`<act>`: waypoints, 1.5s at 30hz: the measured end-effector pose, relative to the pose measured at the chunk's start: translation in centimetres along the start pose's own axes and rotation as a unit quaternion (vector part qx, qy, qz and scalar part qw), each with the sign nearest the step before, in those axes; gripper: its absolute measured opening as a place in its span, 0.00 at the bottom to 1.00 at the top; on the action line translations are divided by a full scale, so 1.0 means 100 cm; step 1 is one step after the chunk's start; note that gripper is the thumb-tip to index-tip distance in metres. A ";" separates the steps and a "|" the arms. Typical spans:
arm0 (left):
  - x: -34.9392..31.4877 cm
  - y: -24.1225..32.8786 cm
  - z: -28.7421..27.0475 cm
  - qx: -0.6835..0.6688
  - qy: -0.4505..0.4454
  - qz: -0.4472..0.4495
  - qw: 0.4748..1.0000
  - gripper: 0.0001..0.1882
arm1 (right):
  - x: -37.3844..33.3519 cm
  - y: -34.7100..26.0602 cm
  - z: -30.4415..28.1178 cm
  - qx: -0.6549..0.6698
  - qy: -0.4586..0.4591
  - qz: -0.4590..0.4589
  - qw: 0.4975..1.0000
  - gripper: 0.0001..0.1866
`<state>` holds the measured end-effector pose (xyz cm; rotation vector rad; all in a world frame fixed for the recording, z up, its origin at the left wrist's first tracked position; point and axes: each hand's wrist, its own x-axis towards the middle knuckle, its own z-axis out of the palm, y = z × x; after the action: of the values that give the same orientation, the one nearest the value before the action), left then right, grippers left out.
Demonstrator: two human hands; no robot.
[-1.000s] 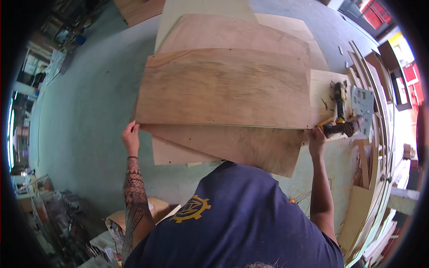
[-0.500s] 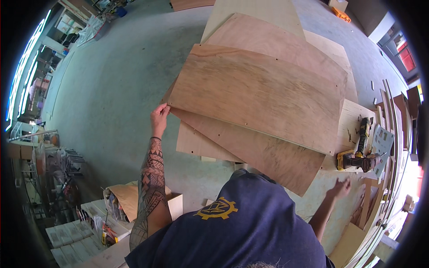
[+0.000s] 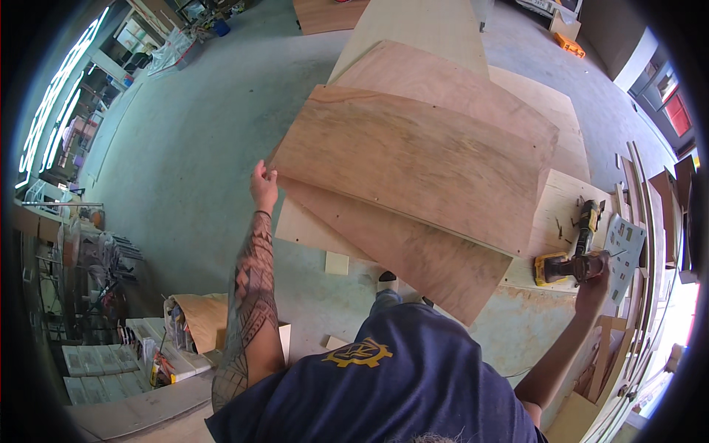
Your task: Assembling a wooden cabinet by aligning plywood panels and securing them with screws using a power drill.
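My left hand (image 3: 263,184) grips the left corner of the top plywood sheet (image 3: 421,159), a large brown panel lying tilted on a stack of similar sheets (image 3: 413,247). My right hand (image 3: 593,275) reaches out to the right and closes on a yellow and black cordless drill (image 3: 572,255) that lies on a pale board (image 3: 561,203). A few screws lie on that board beside the drill. My dark blue shirt hides the near edge of the stack.
Long wooden strips (image 3: 642,214) and boards lean at the right. A small pale wood block (image 3: 337,263) lies on the grey concrete floor (image 3: 185,148). A cardboard box (image 3: 199,321) with clutter and shelving stands at the lower left. An orange tool (image 3: 570,46) lies far back.
My right hand has left the plywood edge, swung out to the right and taken hold of the drill. My left hand has stayed on the sheet's corner while the view has swung round.
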<state>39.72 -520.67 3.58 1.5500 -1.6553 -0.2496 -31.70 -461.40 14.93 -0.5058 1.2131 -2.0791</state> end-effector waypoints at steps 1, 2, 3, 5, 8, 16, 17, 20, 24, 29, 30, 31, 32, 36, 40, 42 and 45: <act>-0.013 0.018 0.000 0.004 0.007 0.000 1.000 0.23 | 0.008 0.016 0.014 -0.011 0.092 -0.023 0.995 0.21; -0.034 0.046 0.004 -0.042 0.017 -0.015 0.999 0.25 | 0.010 0.027 0.030 -0.025 0.185 -0.045 0.981 0.17; -0.058 0.082 0.010 -0.090 0.026 -0.029 0.995 0.27 | 0.007 0.033 0.037 -0.024 0.181 -0.045 0.982 0.17; -0.120 0.167 0.030 -0.397 -0.112 0.008 0.911 0.21 | 0.004 0.040 0.042 0.031 0.183 -0.120 0.975 0.11; -0.229 0.297 0.048 -0.493 -0.403 0.059 0.769 0.15 | -0.008 0.046 0.025 0.041 0.198 -0.149 0.968 0.09; -0.312 0.465 0.013 -0.438 -0.525 0.360 0.635 0.42 | -0.082 0.005 0.223 -0.006 0.172 -0.074 0.982 0.18; -0.310 0.474 0.006 -0.440 -0.526 0.363 0.631 0.42 | -0.090 0.003 0.249 -0.001 0.149 -0.070 0.986 0.20; -0.279 0.473 -0.001 -0.540 -0.614 0.187 0.544 0.40 | -0.094 0.025 0.293 -0.067 0.037 -0.133 0.988 0.28; -0.270 0.389 0.060 -0.753 -0.571 -0.053 0.323 0.28 | -0.061 0.057 0.354 0.073 -0.040 -0.161 0.983 0.21; -0.153 0.272 -0.114 -0.536 -0.638 -0.029 0.553 0.28 | -0.006 0.149 0.320 0.275 -0.133 -0.029 0.952 0.18; -0.136 0.283 -0.131 -0.490 -0.566 0.056 0.661 0.28 | -0.010 0.164 0.362 0.243 -0.088 0.020 0.966 0.19; -0.116 0.273 -0.145 -0.480 -0.508 0.143 0.701 0.26 | -0.019 0.178 0.403 0.211 -0.029 0.055 0.976 0.19; -0.105 0.244 -0.157 -0.458 -0.504 0.116 0.722 0.27 | -0.018 0.198 0.421 0.217 -0.045 0.075 0.972 0.18; -0.060 0.149 -0.200 -0.439 -0.502 0.005 0.745 0.26 | -0.029 0.249 0.508 0.310 -0.036 0.182 0.933 0.14; -0.049 0.122 -0.221 -0.425 -0.426 -0.030 0.798 0.11 | -0.033 0.281 0.556 0.308 -0.053 0.237 0.920 0.12; -0.048 0.090 -0.221 -0.403 -0.427 -0.034 0.809 0.11 | -0.034 0.290 0.572 0.303 -0.085 0.261 0.912 0.10; -0.060 0.078 -0.216 -0.368 -0.408 -0.043 0.834 0.11 | -0.029 0.304 0.574 0.290 -0.105 0.276 0.910 0.10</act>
<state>47.89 -505.36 19.69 0.9279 -1.7423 -1.5799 16.62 -504.82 16.78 -0.0791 0.4831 -1.7121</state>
